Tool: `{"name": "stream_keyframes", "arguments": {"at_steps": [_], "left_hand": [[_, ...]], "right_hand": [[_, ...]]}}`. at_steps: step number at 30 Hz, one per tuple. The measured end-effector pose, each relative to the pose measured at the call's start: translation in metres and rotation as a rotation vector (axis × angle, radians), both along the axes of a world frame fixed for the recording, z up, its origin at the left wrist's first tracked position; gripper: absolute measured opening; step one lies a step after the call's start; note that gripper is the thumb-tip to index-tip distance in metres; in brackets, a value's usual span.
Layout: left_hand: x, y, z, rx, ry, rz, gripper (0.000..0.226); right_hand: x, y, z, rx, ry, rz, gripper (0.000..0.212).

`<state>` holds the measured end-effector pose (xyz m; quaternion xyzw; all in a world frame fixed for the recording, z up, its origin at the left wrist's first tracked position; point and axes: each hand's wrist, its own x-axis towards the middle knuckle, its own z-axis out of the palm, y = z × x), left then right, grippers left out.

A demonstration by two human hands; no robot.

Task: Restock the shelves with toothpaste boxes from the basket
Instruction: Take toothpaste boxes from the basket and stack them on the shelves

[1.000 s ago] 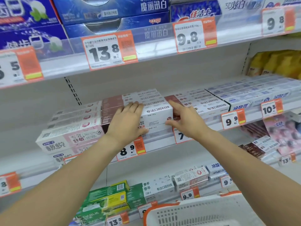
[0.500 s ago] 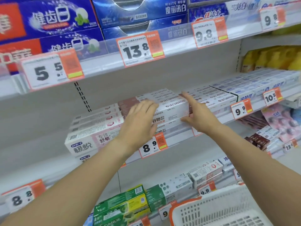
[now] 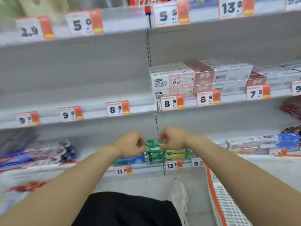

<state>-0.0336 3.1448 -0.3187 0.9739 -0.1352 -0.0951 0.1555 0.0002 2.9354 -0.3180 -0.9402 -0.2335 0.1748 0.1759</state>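
Presently observed: left hand (image 3: pixel 130 145) and right hand (image 3: pixel 173 138) raised side by side before green boxes (image 3: pixel 154 152) on lower shelf, fingers loosely curled, apparently holding nothing; blur prevents certainty. Toothpaste boxes (image 3: pixel 202 75) stacked on middle shelf (image 3: pixel 236 99), well above hands. White basket (image 3: pixel 228 203) with orange rim at lower right.

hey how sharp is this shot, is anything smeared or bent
Head view: motion blur smears nearly everything, worst at the left edge and on both hands, left hand and right hand; the price tags stay legible though soft; the wide lens bows the shelf edges; lighting is flat, without hard shadows or glare.
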Motion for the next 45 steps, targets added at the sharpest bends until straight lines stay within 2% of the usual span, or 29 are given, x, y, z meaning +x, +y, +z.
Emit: {"name": "stream_keyframes", "arguments": {"at_steps": [6, 10, 12, 14, 17, 21, 23, 25, 27, 29, 31, 33, 34, 35, 37, 40, 42, 43, 45], "left_hand": [[-0.063, 0.168, -0.033, 0.004, 0.041, 0.353, 0.017], [-0.107, 0.261, -0.078, -0.057, 0.071, 0.574, 0.019], [-0.126, 0.298, -0.107, -0.022, 0.162, 0.635, 0.030], [-0.144, 0.326, -0.133, 0.041, 0.312, 0.702, 0.053], [-0.163, 0.347, -0.164, 0.038, 0.396, 0.729, 0.075], [-0.163, 0.345, -0.182, 0.020, 0.283, 0.810, 0.101], [-0.156, 0.344, -0.179, 0.049, 0.269, 0.852, 0.086], [-0.154, 0.346, -0.174, 0.025, 0.253, 0.892, 0.061], [-0.155, 0.349, -0.164, -0.062, 0.221, 0.929, 0.042], [-0.156, 0.346, -0.147, -0.190, 0.185, 0.977, 0.029], [-0.159, 0.338, -0.123, -0.364, 0.105, 1.024, 0.028], [-0.161, 0.324, -0.092, -0.574, 0.013, 1.022, 0.018], [-0.164, 0.315, -0.076, -0.671, 0.004, 0.983, 0.016], [-0.167, 0.306, -0.059, -0.749, 0.023, 0.924, 0.024], [-0.177, 0.291, -0.031, -0.841, 0.096, 0.814, 0.036], [-0.188, 0.280, -0.001, -0.862, 0.158, 0.777, 0.044], [-0.192, 0.280, 0.012, -0.805, 0.132, 0.815, 0.045], [-0.192, 0.284, 0.015, -0.723, 0.099, 0.824, 0.042], [-0.191, 0.297, 0.011, -0.402, 0.038, 0.804, 0.035]], "right_hand": [[-0.017, 0.150, -0.035, 0.098, 0.037, 0.212, 0.029], [-0.026, 0.249, -0.074, 0.180, 0.094, 0.326, 0.023], [-0.033, 0.296, -0.103, 0.228, 0.102, 0.373, 0.019], [-0.041, 0.338, -0.132, 0.241, 0.135, 0.418, 0.020], [-0.049, 0.387, -0.182, 0.195, 0.155, 0.525, 0.036], [-0.056, 0.415, -0.222, 0.061, 0.076, 0.606, 0.072], [-0.054, 0.417, -0.226, 0.033, 0.044, 0.605, 0.085], [-0.053, 0.417, -0.223, 0.017, 0.057, 0.606, 0.090], [-0.055, 0.416, -0.218, 0.025, 0.114, 0.604, 0.086], [-0.060, 0.412, -0.204, 0.195, 0.352, 0.448, 0.079], [-0.066, 0.410, -0.175, 0.428, 0.720, 0.232, 0.076], [-0.068, 0.406, -0.139, 0.564, 0.996, 0.132, 0.062], [-0.069, 0.404, -0.118, 0.595, 1.046, 0.141, 0.047], [-0.071, 0.401, -0.098, 0.608, 1.048, 0.165, 0.035], [-0.073, 0.398, -0.065, 0.584, 0.950, 0.202, 0.031], [-0.073, 0.388, -0.029, 0.482, 0.866, 0.234, 0.039], [-0.076, 0.379, -0.010, 0.435, 0.853, 0.256, 0.031], [-0.077, 0.374, -0.004, 0.441, 0.847, 0.252, 0.028], [-0.075, 0.365, -0.001, 0.505, 0.857, 0.209, 0.028]]}}
